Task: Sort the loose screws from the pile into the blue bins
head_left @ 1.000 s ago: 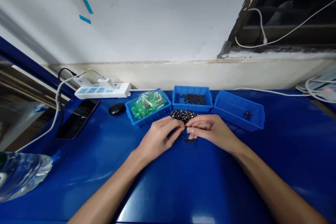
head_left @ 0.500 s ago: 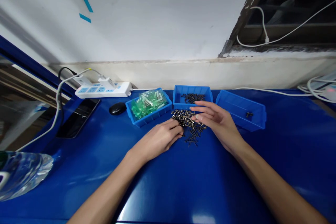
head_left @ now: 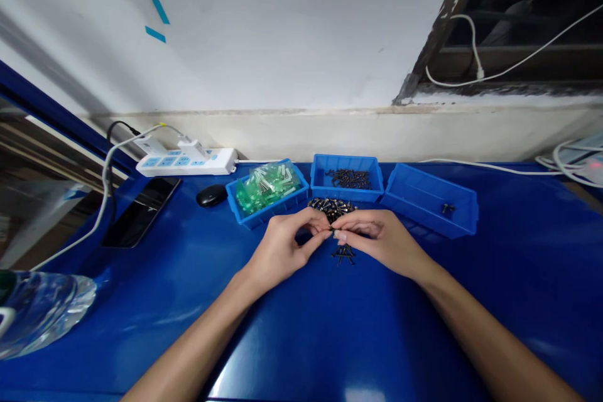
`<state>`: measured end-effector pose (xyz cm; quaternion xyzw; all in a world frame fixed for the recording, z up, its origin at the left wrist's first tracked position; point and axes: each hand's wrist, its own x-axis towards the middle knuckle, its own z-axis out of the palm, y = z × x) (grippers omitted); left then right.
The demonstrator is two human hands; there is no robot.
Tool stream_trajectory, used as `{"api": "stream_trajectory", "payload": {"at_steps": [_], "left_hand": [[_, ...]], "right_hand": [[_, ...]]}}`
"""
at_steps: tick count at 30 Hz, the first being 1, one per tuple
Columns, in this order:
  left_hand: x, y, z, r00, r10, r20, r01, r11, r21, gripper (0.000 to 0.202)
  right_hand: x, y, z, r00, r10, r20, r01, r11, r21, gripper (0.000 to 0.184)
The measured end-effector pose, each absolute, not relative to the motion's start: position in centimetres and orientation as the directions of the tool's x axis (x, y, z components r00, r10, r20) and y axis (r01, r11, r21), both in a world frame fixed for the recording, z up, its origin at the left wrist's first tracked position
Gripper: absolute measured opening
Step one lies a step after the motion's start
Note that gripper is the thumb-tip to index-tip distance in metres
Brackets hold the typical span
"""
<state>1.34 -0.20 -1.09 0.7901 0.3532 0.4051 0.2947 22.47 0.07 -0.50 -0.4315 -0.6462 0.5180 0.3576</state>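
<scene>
My left hand (head_left: 287, 245) and my right hand (head_left: 384, 239) meet fingertip to fingertip above the blue table. Thumb and forefinger of each are pinched on one small dark screw (head_left: 332, 229), mostly covered by the fingers. Just behind them lies a heap of dark and brassy screws (head_left: 330, 206), partly hidden by my hands. A few loose black screws (head_left: 343, 254) lie in front of the heap, below my fingertips.
Behind the heap stand three blue bins: the left bin (head_left: 257, 220) with green plastic bags (head_left: 271, 185), the middle bin (head_left: 346, 159) with black screws, the right bin (head_left: 424, 191) with a few dark screws. Mouse (head_left: 211, 195), phone (head_left: 141, 213), power strip (head_left: 188, 163) and bottle (head_left: 44, 314) are leftward.
My left hand has lifted from the heap with a screw, its fingers now in a pinch. My right hand has come down and closed its fingertips on the same screw.
</scene>
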Motion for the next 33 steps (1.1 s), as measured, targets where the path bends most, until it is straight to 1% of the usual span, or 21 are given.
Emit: {"api": "stream_trajectory", "payload": {"at_steps": [2,4,5,7,8,9,11,15,19,24,29,33], "left_hand": [[1.2,-0.3,-1.0,0.458,0.785,0.418,0.351,-0.591,0.726,0.005],[1.2,-0.4,-0.9,0.56,0.732,0.387,0.39,-0.645,0.657,0.007],[1.2,-0.4,-0.9,0.624,0.693,0.36,0.397,-0.678,0.618,0.013],[1.3,-0.6,-1.1,0.733,0.613,0.293,0.387,-0.731,0.562,0.031],[1.4,-0.8,-1.1,0.767,0.584,0.265,0.379,-0.746,0.547,0.037],[1.6,-0.9,-1.2,0.788,0.565,0.244,0.374,-0.754,0.54,0.038],[1.9,-1.0,-1.5,0.801,0.556,0.221,0.373,-0.754,0.541,0.03],[2.0,-1.0,-1.9,0.785,0.58,0.219,0.398,-0.742,0.539,0.01],[1.8,-0.7,-2.0,0.751,0.616,0.24,0.424,-0.727,0.54,0.012],[1.6,-0.4,-2.0,0.689,0.676,0.263,0.47,-0.692,0.548,0.01],[1.7,-0.2,-2.1,0.615,0.726,0.307,0.437,-0.638,0.635,0.012],[1.7,-0.1,-2.1,0.539,0.792,0.285,0.444,-0.555,0.703,0.016]], "right_hand": [[22.7,0.3,-0.5,-0.322,0.947,0.003,0.171,0.062,-0.983,0.015],[23.0,0.5,-0.7,-0.213,0.976,0.039,0.131,0.068,-0.989,0.016],[23.2,0.6,-0.8,-0.152,0.985,0.075,0.095,0.09,-0.991,0.021],[23.5,0.9,-1.4,-0.05,0.986,0.16,0.017,0.161,-0.987,0.039],[23.6,1.0,-1.6,-0.02,0.98,0.196,-0.007,0.196,-0.981,0.048],[23.7,1.1,-1.9,-0.003,0.975,0.222,-0.02,0.222,-0.975,0.054],[23.8,1.2,-2.2,0.009,0.971,0.24,-0.014,0.24,-0.971,0.057],[23.8,1.1,-2.3,-0.02,0.977,0.213,0.016,0.213,-0.977,0.05],[23.8,1.0,-2.0,-0.032,0.983,0.183,0.051,0.185,-0.981,0.048],[23.7,1.1,-1.9,-0.043,0.984,0.171,-0.01,0.171,-0.985,0.044],[23.6,1.1,-1.8,-0.029,0.984,0.175,-0.018,0.175,-0.984,0.04],[23.6,1.0,-1.8,-0.049,0.984,0.172,0.037,0.174,-0.984,0.039]]}}
